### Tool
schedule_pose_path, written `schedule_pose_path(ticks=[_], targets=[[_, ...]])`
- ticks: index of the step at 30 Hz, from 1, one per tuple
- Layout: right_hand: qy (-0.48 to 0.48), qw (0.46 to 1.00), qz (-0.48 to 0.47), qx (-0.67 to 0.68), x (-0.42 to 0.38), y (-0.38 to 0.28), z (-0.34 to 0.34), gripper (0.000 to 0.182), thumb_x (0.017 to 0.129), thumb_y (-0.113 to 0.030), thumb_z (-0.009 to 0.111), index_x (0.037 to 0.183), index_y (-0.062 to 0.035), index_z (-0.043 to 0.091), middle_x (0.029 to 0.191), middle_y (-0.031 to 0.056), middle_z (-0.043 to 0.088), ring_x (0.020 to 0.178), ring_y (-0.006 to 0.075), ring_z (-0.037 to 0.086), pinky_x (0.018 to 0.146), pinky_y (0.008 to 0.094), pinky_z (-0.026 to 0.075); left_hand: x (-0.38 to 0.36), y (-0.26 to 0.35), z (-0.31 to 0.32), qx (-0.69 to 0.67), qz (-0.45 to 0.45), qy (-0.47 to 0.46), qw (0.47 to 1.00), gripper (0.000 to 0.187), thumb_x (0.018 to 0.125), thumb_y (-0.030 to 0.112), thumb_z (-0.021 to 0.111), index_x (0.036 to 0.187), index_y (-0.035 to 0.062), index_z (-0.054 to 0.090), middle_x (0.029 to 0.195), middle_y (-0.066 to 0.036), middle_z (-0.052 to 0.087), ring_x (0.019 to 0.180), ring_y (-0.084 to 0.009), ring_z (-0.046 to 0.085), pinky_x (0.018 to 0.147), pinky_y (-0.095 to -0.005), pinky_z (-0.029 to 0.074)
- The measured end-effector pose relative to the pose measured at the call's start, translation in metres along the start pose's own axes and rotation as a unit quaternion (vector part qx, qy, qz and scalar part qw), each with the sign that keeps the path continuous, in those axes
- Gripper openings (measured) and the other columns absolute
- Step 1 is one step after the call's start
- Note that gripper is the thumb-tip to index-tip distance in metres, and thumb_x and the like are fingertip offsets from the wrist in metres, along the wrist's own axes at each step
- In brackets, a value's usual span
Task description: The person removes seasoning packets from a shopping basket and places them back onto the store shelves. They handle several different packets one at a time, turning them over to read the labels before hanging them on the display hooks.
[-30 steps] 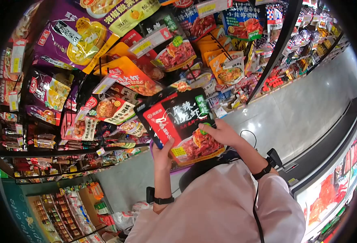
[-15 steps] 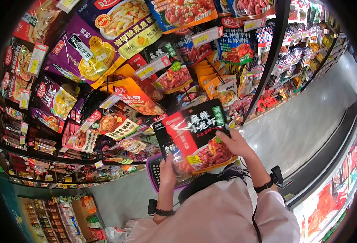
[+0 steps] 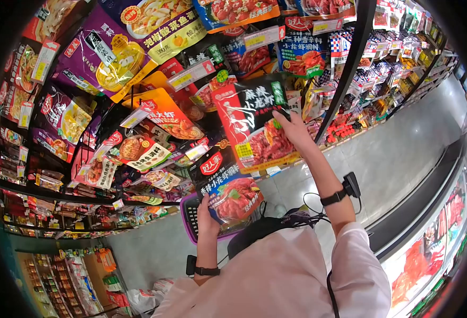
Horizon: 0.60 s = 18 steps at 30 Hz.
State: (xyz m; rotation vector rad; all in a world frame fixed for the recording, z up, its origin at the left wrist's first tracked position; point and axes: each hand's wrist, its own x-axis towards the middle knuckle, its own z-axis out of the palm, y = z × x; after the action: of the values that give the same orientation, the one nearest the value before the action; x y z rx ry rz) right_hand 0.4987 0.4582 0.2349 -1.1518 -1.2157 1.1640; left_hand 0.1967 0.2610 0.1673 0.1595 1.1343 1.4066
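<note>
The right hand's (image 3: pixel 298 131) fingers pinch the right edge of a glossy, rectangular black-and-red pouch (image 3: pixel 252 135), tilted in front of the crinkled orange pouch (image 3: pixel 172 117) on the rack. Lower down, the left hand's (image 3: pixel 207 220) fingers grip the left edge of a shiny black-and-blue pouch (image 3: pixel 240 199), near a slotted purple plastic basket (image 3: pixel 185 222).
</note>
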Motion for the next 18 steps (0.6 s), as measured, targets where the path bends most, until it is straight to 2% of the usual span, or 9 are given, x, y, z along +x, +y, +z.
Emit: schedule_pose_path(ticks=[3,4,7,9,10,14,18], targets=[[-0.066,0.997,-0.011,-0.023,0.032,0.002,0.02,0.034,0.099,-0.032,0.061,0.105,0.0011,0.065,0.084,-0.0005,0.062,0.077,0.0091,0.051,0.072,0.0279,0.043,-0.009,0.006,-0.01,-0.032,0.008,0.028,0.999,0.027,0.101,0.024,0.053,0.114,0.0006,0.061,0.112,-0.011,0.069,0.101,-0.0234,0.068,0.092,-0.041,0.054],[-0.071,0.997,-0.029,0.003,0.041,0.001,0.03,0.032,0.098,-0.031,0.061,0.102,0.0011,0.064,0.079,-0.0022,0.059,0.074,0.0083,0.049,0.069,0.0278,0.042,-0.013,0.008,-0.018,-0.038,0.015,0.037,0.999,0.027,0.101,0.024,0.053,0.114,0.0008,0.061,0.111,-0.011,0.069,0.101,-0.0233,0.068,0.092,-0.0411,0.053],[-0.047,0.996,-0.067,0.033,0.064,-0.012,0.059,0.03,0.098,-0.029,0.062,0.099,0.0008,0.064,0.076,-0.0034,0.056,0.071,0.0073,0.047,0.066,0.0271,0.041,-0.019,0.002,-0.054,-0.053,0.035,0.067,0.996,0.028,0.101,0.024,0.052,0.114,0.0004,0.061,0.11,-0.012,0.069,0.101,-0.0242,0.068,0.092,-0.0409,0.054],[-0.066,0.993,-0.088,0.035,0.073,-0.018,0.075,0.03,0.098,-0.028,0.062,0.099,0.001,0.065,0.075,-0.0041,0.056,0.071,0.0062,0.046,0.065,0.0263,0.04,-0.029,0.002,-0.065,-0.051,0.046,0.084,0.994,0.029,0.101,0.024,0.052,0.113,0.0,0.061,0.111,-0.012,0.069,0.101,-0.0248,0.068,0.091,-0.0408,0.054],[-0.074,0.992,-0.098,0.036,0.075,-0.019,0.082,0.029,0.098,-0.028,0.062,0.099,0.0011,0.065,0.075,-0.0044,0.056,0.071,0.0057,0.046,0.065,0.0259,0.04,-0.03,-0.003,-0.082,-0.028,0.042,0.078,0.996,0.037,0.104,0.03,0.046,0.123,0.0013,0.058,0.124,-0.015,0.065,0.114,-0.0284,0.064,0.101,-0.044,0.049],[-0.063,0.99,-0.112,0.059,0.07,-0.016,0.107,0.028,0.098,-0.027,0.064,0.098,0.0011,0.065,0.075,-0.0057,0.056,0.071,0.0042,0.045,0.064,0.0242,0.039,-0.04,-0.01,-0.106,-0.06,0.029,0.109,0.992,0.037,0.103,0.03,0.047,0.123,0.0009,0.057,0.123,-0.016,0.066,0.112,-0.0285,0.064,0.1,-0.0431,0.049],[-0.055,0.992,-0.084,0.074,0.048,-0.019,0.104,0.025,0.096,-0.027,0.066,0.095,-0.0013,0.066,0.081,-0.0048,0.061,0.076,0.0042,0.049,0.068,0.0243,0.041,-0.049,-0.001,-0.097,-0.111,0.062,0.116,0.985,0.03,0.102,0.021,0.048,0.119,-0.0029,0.057,0.114,-0.014,0.068,0.103,-0.0254,0.068,0.091,-0.0395,0.055]])
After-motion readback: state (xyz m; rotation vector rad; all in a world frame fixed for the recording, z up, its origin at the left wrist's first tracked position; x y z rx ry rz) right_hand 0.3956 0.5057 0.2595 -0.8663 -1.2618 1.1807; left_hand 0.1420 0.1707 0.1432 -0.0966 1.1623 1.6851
